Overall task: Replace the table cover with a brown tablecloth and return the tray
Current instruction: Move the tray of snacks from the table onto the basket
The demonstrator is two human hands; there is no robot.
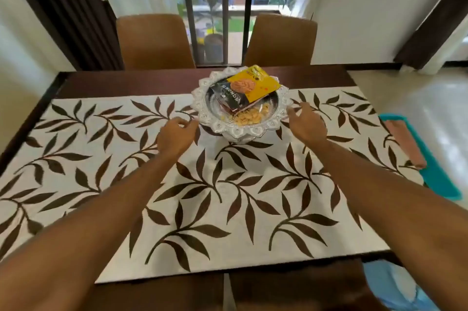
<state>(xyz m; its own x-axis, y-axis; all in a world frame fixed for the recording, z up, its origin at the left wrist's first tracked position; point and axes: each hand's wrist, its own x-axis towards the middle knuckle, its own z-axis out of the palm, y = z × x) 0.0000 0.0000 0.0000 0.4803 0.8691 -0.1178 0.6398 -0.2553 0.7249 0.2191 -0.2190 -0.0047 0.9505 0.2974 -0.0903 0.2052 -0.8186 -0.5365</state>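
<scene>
A silver scalloped tray [255,129] stands on the far middle of the table, holding a yellow snack packet [253,84], a dark almond packet [229,97] and loose nuts. It sits on a white table cover with brown leaves [228,196]. My left hand [174,136] hovers at the tray's left rim with fingers loosely curled, holding nothing. My right hand [305,122] reaches to the right rim with fingers spread, touching or nearly touching it. A folded brownish cloth [405,142] lies on a teal surface [440,181] at the right.
The dark wooden table [131,81] shows bare beyond the cover. Two brown chairs [154,41] stand at the far side before a glass door. A blue patterned item [395,285] sits at the lower right, next to a near-side chair.
</scene>
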